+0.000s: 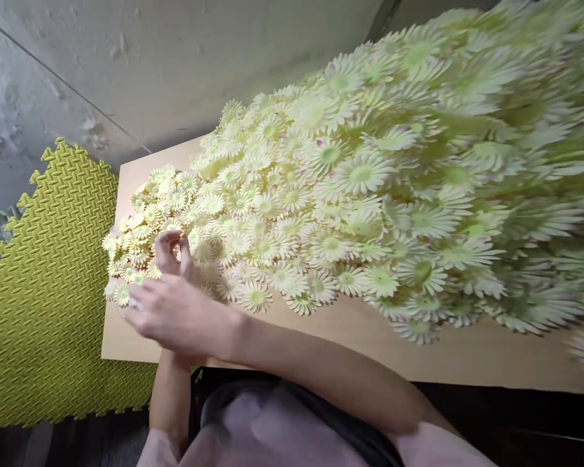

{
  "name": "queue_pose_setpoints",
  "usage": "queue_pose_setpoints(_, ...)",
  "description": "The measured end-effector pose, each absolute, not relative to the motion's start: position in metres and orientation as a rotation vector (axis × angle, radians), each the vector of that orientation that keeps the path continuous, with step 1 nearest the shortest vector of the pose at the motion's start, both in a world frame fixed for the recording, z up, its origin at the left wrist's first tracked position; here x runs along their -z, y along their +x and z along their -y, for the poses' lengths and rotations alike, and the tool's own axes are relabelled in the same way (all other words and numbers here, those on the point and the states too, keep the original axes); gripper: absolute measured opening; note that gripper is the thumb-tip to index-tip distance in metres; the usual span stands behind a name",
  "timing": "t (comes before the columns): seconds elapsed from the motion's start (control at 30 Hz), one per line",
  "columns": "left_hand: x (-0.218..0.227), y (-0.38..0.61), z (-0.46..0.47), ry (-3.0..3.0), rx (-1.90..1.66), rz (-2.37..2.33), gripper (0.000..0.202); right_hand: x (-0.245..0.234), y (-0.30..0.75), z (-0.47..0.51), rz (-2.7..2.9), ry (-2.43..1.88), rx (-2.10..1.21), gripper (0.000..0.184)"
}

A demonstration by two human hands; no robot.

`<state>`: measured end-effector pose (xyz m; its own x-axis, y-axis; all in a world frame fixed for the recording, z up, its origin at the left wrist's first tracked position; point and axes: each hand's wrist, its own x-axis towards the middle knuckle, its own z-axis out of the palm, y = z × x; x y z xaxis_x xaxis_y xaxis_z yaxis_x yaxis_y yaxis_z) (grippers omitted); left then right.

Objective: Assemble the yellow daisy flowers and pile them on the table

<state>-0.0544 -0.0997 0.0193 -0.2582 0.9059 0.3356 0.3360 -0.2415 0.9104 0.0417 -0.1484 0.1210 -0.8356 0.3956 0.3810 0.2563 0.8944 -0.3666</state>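
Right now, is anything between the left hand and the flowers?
Nothing visible: the left hand is right at the left end of the flowers. The right hand crosses over the left arm on the near side, not between them. Contact is unclear.

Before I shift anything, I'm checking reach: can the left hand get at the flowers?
Likely yes: the left hand is close to the flowers, and the right hand doesn't seem between them.

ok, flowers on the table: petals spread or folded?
Spread: on the sharper flowers, petals fan outward around visible green centres. Far right is blurred; cannot tell there.
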Motion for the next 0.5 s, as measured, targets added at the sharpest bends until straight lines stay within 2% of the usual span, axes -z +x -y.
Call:
queue_pose_setpoints(0.1, -0.023, -0.034, 0.087, 1.284, -1.651, -1.324, 0.024, -0.134, -0.016, 0.137, 2.687, -0.458, -0.494, 0.03)
queue_pose_setpoints(0.27, -0.018, -0.024, 0.079, 1.014, -1.523, -1.094, 0.032, -0.126, -0.064, 0.121, 2.871, -0.73, -0.735, 0.031)
queue_pose_setpoints(0.4, -0.011, -0.029, 0.082, 1.31, -1.423, -1.221, 0.023, -0.119, -0.078, 0.12, 2.906, -0.83, -0.782, 0.034)
queue_pose_setpoints(0.5, -0.008, -0.03, 0.084, 1.738, -1.32, -1.378, 0.025, -0.118, -0.084, 0.121, 2.913, -0.886, -0.734, 0.037)
